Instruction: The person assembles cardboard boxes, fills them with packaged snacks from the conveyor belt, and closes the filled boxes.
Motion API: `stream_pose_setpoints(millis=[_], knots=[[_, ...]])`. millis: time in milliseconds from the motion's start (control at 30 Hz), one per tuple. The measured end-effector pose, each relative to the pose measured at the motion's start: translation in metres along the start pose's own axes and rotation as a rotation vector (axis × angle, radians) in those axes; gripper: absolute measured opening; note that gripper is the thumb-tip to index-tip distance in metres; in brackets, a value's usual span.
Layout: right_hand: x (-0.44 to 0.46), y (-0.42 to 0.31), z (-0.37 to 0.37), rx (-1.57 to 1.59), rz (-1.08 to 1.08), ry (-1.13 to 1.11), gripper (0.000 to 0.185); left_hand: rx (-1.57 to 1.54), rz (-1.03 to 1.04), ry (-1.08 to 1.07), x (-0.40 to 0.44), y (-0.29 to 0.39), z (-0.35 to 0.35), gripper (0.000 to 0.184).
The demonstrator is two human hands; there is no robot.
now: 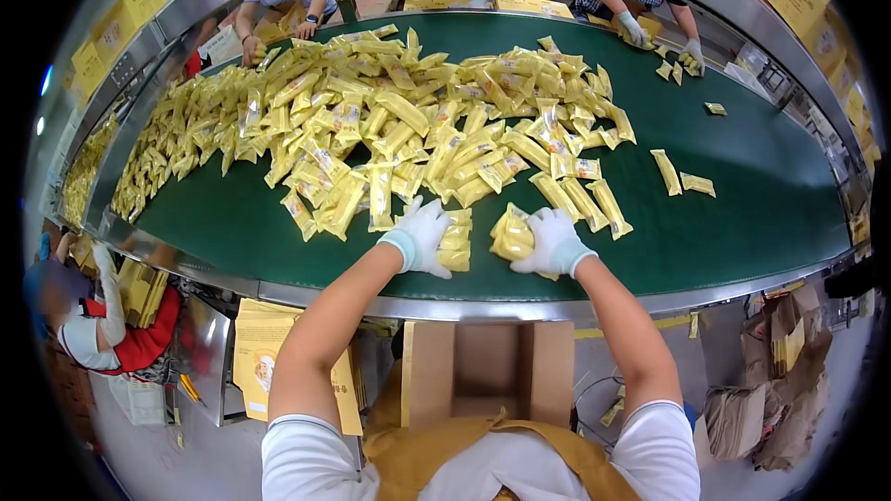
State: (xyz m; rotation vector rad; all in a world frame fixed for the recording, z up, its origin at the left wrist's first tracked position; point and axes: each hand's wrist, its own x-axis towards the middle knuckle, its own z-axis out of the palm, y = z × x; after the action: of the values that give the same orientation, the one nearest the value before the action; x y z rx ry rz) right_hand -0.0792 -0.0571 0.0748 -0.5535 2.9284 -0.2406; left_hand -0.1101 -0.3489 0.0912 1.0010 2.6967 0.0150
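My left hand [422,238] wears a white glove and is closed against a small stack of yellow snack packets [456,239] near the belt's front edge. Just to the right, my gloved right hand [556,243] grips another bunch of yellow packets [511,233]; its fingertips are partly hidden. A narrow strip of green belt [520,289] separates the two bunches. Beyond both hands spreads a large heap of the same long yellow packets [371,121]. Below the belt edge, in front of my body, an open cardboard box [431,371] stands with its flaps up.
Across the belt, several co-workers' hands handle packets, including a gloved hand [635,30]. Another person [139,325] is at the lower left. Flat printed yellow cartons [260,343] lean beside my left arm. A metal rail [445,309] borders the belt; brown paper [789,390] lies lower right.
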Motion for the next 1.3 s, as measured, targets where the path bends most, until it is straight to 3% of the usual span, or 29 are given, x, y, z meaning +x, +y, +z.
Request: stream_pose_setpoints(millis=[67,167,300,333,433,500,567,600,633,667,700,733,833,900,933,1000,1067,1100,1233,1267,1300], knots=[[-0.026,-0.005,-0.004,-0.030,-0.048,-0.005,0.090,-0.084,-0.072,-0.052,-0.009,0.010,-0.004,0.096],[-0.044,-0.014,0.001,0.109,0.026,0.002,0.093,-0.088,-0.107,0.122,-0.019,0.015,0.002,0.095],[-0.047,-0.025,0.012,-0.060,0.022,0.113,0.108,-0.023,-0.183,0.173,-0.010,0.022,0.013,0.110],[-0.045,-0.026,0.010,-0.086,0.044,0.076,0.112,-0.038,-0.224,0.079,-0.008,0.024,0.007,0.120],[-0.043,-0.018,-0.003,0.249,0.178,0.031,0.115,-0.116,-0.381,0.015,-0.019,0.037,-0.002,0.125],[-0.051,-0.005,0.002,0.615,0.108,0.286,0.127,-0.274,-0.391,0.177,-0.030,0.028,0.011,0.130],[-0.085,-0.037,-0.052,1.070,0.060,0.253,0.130,-0.522,-0.414,0.378,-0.044,0.013,0.029,0.131],[-0.104,-0.050,-0.064,1.111,-0.020,0.181,0.130,-0.634,-0.392,0.597,-0.049,0.002,0.046,0.128],[-0.119,-0.061,-0.075,1.151,-0.101,0.112,0.130,-0.975,-0.312,0.747,-0.055,-0.006,0.062,0.114],[-0.126,-0.069,-0.091,0.468,-0.401,0.228,0.122,-1.374,-0.224,0.697,-0.064,-0.008,0.060,0.106],[-0.134,-0.097,-0.109,0.261,-0.367,0.047,0.109,-1.768,-0.120,0.621,-0.074,-0.008,0.056,0.097],[-0.142,-0.121,-0.107,0.083,-0.341,-0.092,0.099,-1.902,0.091,0.583,-0.089,0.001,0.046,0.086],[-0.152,-0.161,-0.048,-0.403,-0.472,-0.319,0.092,-2.114,0.387,0.605,-0.117,0.059,0.011,0.096],[-0.146,-0.183,-0.014,-0.426,-0.492,-0.472,0.093,-2.094,0.512,0.521,-0.121,0.086,-0.002,0.089],[-0.143,-0.189,-0.003,-0.372,-0.475,-0.536,0.092,-2.106,0.281,0.340,-0.122,0.094,-0.009,0.077],[-0.138,-0.198,0.020,-0.271,-0.431,-0.654,0.090,-2.246,0.143,0.018,-0.098,0.089,0.057,0.071],[-0.142,-0.197,0.050,-0.182,-0.391,-0.728,0.087,-1.408,0.403,0.290,-0.126,0.131,0.025,0.100],[-0.147,-0.196,0.068,-0.144,-0.375,-0.758,0.085,-0.852,0.455,0.463,-0.137,0.141,-0.002,0.124],[-0.162,-0.187,0.127,-0.051,-0.341,-0.826,0.080,-0.255,0.368,0.538,-0.129,0.161,0.038,0.105],[-0.164,-0.185,0.136,-0.039,-0.334,-0.834,0.079,-0.260,0.268,0.556,-0.130,0.167,0.046,0.087],[-0.165,-0.184,0.140,-0.031,-0.320,-0.842,0.077,-0.163,0.230,0.526,-0.130,0.172,0.052,0.082]])
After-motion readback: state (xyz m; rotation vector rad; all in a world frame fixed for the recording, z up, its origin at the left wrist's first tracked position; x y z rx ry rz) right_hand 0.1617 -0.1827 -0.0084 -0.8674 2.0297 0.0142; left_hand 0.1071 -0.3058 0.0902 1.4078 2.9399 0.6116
